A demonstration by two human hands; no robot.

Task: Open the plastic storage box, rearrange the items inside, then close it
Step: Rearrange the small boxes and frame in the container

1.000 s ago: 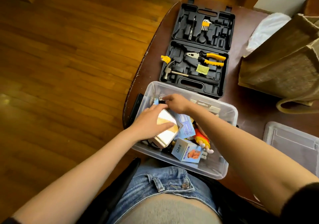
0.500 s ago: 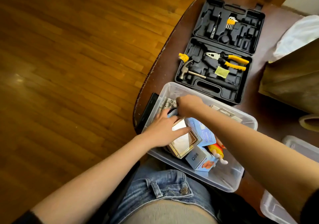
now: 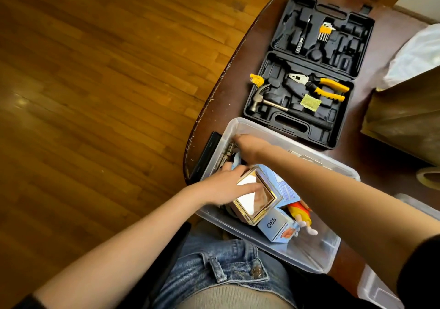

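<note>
Head view: I look down past my jeans at the table edge.
Storage box: the clear plastic box point(image 3: 319, 256) sits open at the near edge of the dark table point(image 3: 240, 89), partly over my lap.
Lid: a clear lid point(image 3: 381, 289) lies at the lower right, apart from the box; only part of it shows.
My left hand: my left hand point(image 3: 223, 185) lies flat on the gold-framed mirror box point(image 3: 254, 201) inside the storage box, fingers straight and lightly spread, thumb stretched across the shiny face.
My right hand: my right hand point(image 3: 245, 144) reaches into the far left corner of the storage box; its fingers point down out of sight, so I cannot tell whether they pinch anything.
Other contents: a blue carton marked Q88 point(image 3: 276, 227) just beside the mirror box, a red and yellow toy point(image 3: 301, 213) touching it, and a pale blue packet point(image 3: 285, 189) under my right forearm.
Tool case: an open black tool case point(image 3: 309, 80) stands beyond the box, with a hammer point(image 3: 264, 99) and yellow-handled pliers point(image 3: 319, 86).
Right side: a brown bag point(image 3: 404, 108).
</note>
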